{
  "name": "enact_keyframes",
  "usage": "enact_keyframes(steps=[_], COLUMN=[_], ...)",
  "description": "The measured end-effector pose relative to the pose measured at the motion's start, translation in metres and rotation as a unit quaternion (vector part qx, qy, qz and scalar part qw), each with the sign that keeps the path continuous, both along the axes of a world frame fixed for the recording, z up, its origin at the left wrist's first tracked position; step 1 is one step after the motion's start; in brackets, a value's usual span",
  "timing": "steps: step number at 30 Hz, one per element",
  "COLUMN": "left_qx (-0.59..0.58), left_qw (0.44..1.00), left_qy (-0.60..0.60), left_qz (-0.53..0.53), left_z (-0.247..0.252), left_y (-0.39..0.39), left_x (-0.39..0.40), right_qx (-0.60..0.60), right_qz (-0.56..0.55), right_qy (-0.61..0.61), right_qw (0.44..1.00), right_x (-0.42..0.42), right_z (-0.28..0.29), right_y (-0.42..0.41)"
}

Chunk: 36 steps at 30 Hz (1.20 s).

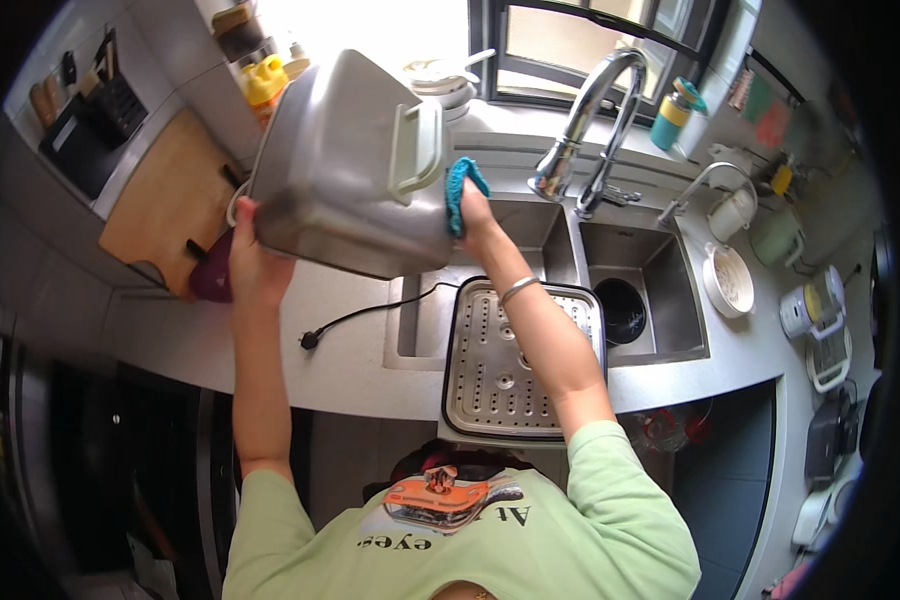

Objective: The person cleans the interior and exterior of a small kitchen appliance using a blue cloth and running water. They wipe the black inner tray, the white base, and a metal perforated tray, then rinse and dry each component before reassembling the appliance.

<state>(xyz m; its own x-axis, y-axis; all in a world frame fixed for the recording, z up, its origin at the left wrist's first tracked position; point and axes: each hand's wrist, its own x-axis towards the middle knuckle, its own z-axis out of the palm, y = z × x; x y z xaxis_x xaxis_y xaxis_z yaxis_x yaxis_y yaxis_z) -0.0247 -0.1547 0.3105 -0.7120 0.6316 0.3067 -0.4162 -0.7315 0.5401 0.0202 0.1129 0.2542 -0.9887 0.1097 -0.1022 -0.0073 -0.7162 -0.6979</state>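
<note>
A large rectangular stainless steel container (330, 157) with pale green handles (427, 150) is held up, tilted, above the left part of the counter and sink. My left hand (261, 262) grips its lower left corner, thumb on the outside; the fingers are mostly hidden. My right hand (477, 210) holds a teal cloth (457, 187) at the container's right edge. Below my right forearm, a perforated steel tray with a dark rim (487, 367) sits on a base that straddles the sink's front edge. Its black power cord (375, 309) runs left to a plug (309, 340) on the counter.
A double steel sink (645, 240) has a black bowl (619, 311) in its right basin. The chrome faucet (570, 142) arches over the divider. A wooden cutting board (169, 195) leans at left. A white colander (729, 279) and a blender (814, 304) stand right. Plates (450, 97) are stacked behind.
</note>
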Motion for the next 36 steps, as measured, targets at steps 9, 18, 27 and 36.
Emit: enact_keyframes(steps=[9, 18, 27, 36], left_qx=[-0.028, 0.08, -0.061, 0.021], left_qw=[0.973, 0.996, 0.957, 0.998], left_qy=[-0.027, 0.022, -0.214, -0.057], left_qz=[0.226, -0.028, 0.184, 0.015], left_z=[0.017, 0.0, -0.005, -0.024], left_y=[0.051, 0.076, 0.042, 0.013], left_x=[0.003, 0.005, 0.024, 0.022], right_qx=[0.599, 0.763, 0.778, 0.665], right_qz=[-0.277, -0.343, -0.267, -0.281], right_qy=[0.28, 0.25, 0.302, 0.253], right_qw=[0.697, 0.488, 0.482, 0.645], right_x=[0.028, 0.043, 0.088, 0.013], right_z=[-0.006, 0.074, 0.014, -0.01], right_y=[-0.011, -0.089, -0.031, 0.034])
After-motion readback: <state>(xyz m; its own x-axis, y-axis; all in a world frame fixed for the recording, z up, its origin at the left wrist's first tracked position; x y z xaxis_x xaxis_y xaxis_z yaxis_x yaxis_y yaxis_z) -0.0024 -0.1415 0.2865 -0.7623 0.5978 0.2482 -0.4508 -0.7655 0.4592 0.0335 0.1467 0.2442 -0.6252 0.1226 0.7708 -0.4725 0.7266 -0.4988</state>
